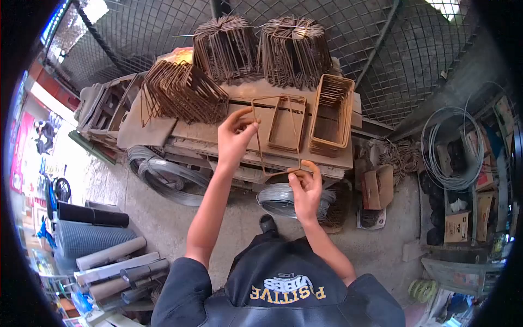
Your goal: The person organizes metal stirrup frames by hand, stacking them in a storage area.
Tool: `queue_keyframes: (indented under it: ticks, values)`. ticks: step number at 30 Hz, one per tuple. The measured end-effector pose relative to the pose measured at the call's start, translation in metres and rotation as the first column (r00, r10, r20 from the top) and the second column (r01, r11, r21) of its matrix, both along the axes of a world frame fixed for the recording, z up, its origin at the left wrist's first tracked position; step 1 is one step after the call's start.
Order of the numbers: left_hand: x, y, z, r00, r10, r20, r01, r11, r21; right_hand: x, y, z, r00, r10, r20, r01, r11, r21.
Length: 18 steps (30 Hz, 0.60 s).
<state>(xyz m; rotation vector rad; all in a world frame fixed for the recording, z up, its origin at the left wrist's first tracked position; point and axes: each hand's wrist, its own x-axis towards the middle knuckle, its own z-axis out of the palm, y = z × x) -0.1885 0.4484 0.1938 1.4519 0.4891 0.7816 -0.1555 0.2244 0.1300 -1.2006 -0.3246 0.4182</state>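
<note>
Desk: low and wooden, the desk (201,132) ran across the view in front of the person, its planks partly covered by a brown sheet (143,132)
Back edge: two tall bundles of bent rods stood side by side there, the left bundle (225,50) near the right bundle (294,53)
Left end: a slanted stack (182,94) of brown frames leaned over, its corners fanned out
Right end: a tall stack (329,148) of rectangular frames rested with its hollow middle facing up, just beside a lower stack (283,147) of narrower ones
Wire frame: a single thin wire frame (260,152) was held up above the front of the desk, between the two hands
Left hand: the fingers of the left hand (234,136) were nearly closed, thumb and fingertips pinching the frame's left side near its top
Right hand: the fingers of the right hand (306,191) were closed in a pinch on its lower right corner
Room: a mesh fence (376,71) rose behind the desk
Floor: grey and dusty, the floor (158,218) carried wire coils (174,177) by the desk's front, rolls (95,237) to the left and an open carton (378,186) to the right
Right side: a pale coil (424,147) of wire hung near some boxes (456,226)
</note>
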Motion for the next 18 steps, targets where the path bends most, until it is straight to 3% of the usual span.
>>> queue_keyframes:
  ticks: [3,5,9,18]
  values:
    - [0.036,0.03,-0.005,0.99,-0.135,-0.035,0.134,0.991,-0.013,0.008,0.016,-0.009,0.986,-0.083,0.144,0.087,0.996,-0.023]
    - [0.06,0.042,-0.01,0.972,-0.194,-0.131,0.191,0.981,-0.03,0.013,0.022,-0.011,0.981,-0.063,0.185,0.103,0.971,-0.214]
    - [0.095,0.058,-0.021,0.94,-0.178,-0.29,0.183,0.983,-0.01,0.023,0.038,-0.011,0.972,-0.142,0.189,0.187,0.952,-0.242]
    - [0.132,0.083,-0.049,0.893,-0.215,-0.396,0.245,0.969,0.025,0.042,0.057,-0.001,0.961,-0.128,0.245,0.207,0.919,-0.335]
